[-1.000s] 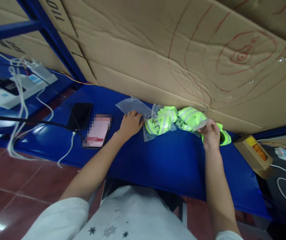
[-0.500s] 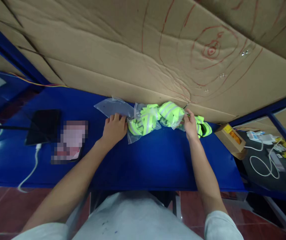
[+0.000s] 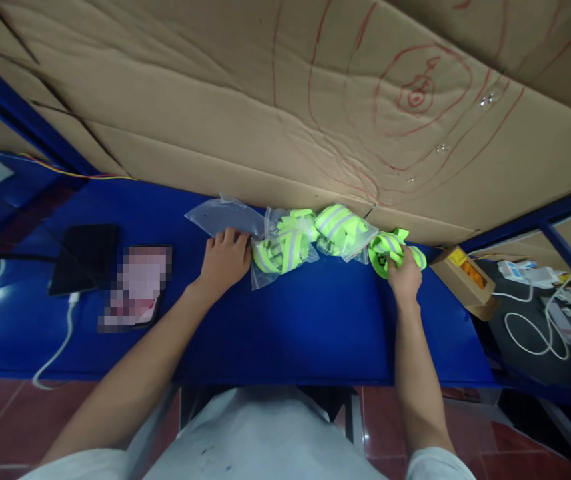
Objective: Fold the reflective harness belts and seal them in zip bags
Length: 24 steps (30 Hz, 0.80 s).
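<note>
My left hand (image 3: pixel 226 261) lies with its fingers a little apart on the near edge of an empty clear plastic bag (image 3: pixel 225 217), beside a bagged neon-yellow strap bundle (image 3: pixel 288 245). A second bagged neon bundle (image 3: pixel 342 230) with grey stripes sits to the right of that one. Further right, my right hand (image 3: pixel 405 275) has its fingers closed on a loose, unbagged neon strap (image 3: pixel 382 252), which shows a black mark or piece near its lower left. The fingertips of my right hand are partly hidden by the strap.
A phone (image 3: pixel 138 283) with a blurred screen and a black device (image 3: pixel 84 259) with a white cable are on the blue table (image 3: pixel 295 333) at left. An open cardboard box (image 3: pixel 465 280) stands at right. Behind rises a cardboard wall (image 3: pixel 190 100).
My right hand has moved right, from beside the second bagged bundle to the loose neon strap, and has taken hold of it. The strap has shifted slightly. My left hand has stayed put.
</note>
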Each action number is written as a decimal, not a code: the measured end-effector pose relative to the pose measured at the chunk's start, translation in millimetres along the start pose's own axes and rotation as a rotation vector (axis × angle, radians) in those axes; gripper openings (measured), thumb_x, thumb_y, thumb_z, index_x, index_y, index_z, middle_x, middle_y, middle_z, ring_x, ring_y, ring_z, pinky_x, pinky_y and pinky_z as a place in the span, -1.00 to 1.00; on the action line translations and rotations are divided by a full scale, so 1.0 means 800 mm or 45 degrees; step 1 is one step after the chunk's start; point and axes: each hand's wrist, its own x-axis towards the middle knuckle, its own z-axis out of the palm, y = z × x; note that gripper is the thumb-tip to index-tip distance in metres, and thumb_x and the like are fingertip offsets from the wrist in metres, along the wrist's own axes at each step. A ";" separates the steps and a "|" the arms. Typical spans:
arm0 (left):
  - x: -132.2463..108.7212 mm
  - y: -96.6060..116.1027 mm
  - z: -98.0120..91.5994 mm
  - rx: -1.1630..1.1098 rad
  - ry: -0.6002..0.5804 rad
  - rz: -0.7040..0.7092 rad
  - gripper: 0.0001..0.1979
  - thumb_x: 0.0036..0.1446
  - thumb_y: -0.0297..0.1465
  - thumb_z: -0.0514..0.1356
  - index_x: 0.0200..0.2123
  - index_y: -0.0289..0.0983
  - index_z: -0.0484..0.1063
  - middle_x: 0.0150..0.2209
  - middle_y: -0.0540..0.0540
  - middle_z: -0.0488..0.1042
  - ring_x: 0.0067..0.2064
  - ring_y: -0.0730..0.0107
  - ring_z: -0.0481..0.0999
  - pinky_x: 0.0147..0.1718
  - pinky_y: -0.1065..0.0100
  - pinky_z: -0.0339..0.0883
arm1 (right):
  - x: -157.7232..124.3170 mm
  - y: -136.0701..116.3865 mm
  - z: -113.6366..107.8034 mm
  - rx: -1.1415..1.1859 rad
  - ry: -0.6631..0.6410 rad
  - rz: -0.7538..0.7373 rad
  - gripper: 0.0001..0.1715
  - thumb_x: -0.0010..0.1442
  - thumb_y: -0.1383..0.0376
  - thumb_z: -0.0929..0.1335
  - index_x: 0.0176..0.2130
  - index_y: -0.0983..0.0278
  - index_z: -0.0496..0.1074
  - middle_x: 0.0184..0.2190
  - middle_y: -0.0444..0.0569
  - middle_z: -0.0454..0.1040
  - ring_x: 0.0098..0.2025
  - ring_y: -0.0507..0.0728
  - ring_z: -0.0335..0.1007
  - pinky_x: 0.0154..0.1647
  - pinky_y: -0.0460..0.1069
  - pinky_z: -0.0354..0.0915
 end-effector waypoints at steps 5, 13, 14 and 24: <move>0.001 0.007 -0.020 -0.137 0.163 -0.060 -0.51 0.37 -0.36 0.02 0.29 -0.33 0.41 0.25 -0.42 0.37 0.19 -0.22 0.44 0.12 -0.12 0.34 | 0.010 -0.003 -0.015 0.377 0.343 -0.043 -0.37 0.28 -0.07 0.30 0.07 0.36 0.47 -0.21 0.07 0.55 -0.19 0.21 0.49 -0.07 0.13 0.45; -0.048 0.090 -0.025 -1.687 -0.328 0.205 -0.46 0.24 -0.06 0.34 0.20 -0.17 0.48 0.06 -0.26 0.55 0.00 0.16 0.56 0.06 0.10 0.46 | -0.087 -0.071 -0.009 0.547 0.595 -0.799 -0.45 0.34 0.17 0.35 0.27 0.21 0.38 0.10 0.19 0.41 0.16 0.34 0.42 0.20 0.28 0.38; -0.054 0.100 -0.018 -1.860 -0.502 0.226 -0.28 0.15 0.05 0.39 0.27 -0.15 0.41 0.10 -0.27 0.55 -0.02 0.15 0.60 -0.04 0.16 0.51 | -0.104 -0.083 -0.005 0.518 0.518 -1.001 -0.47 0.32 0.22 0.37 0.25 0.17 0.41 0.10 0.18 0.40 0.15 0.34 0.43 0.18 0.26 0.40; -0.061 0.100 0.006 -2.448 -0.934 -0.414 -0.51 -0.02 -0.23 0.52 -0.05 -0.30 0.57 -0.21 -0.17 0.68 -0.22 0.22 0.67 -0.15 0.27 0.53 | -0.161 -0.129 0.010 0.565 -0.099 -1.658 -0.43 0.45 -0.12 0.25 0.16 0.19 0.49 0.16 0.13 0.42 0.21 0.22 0.45 0.13 0.08 0.52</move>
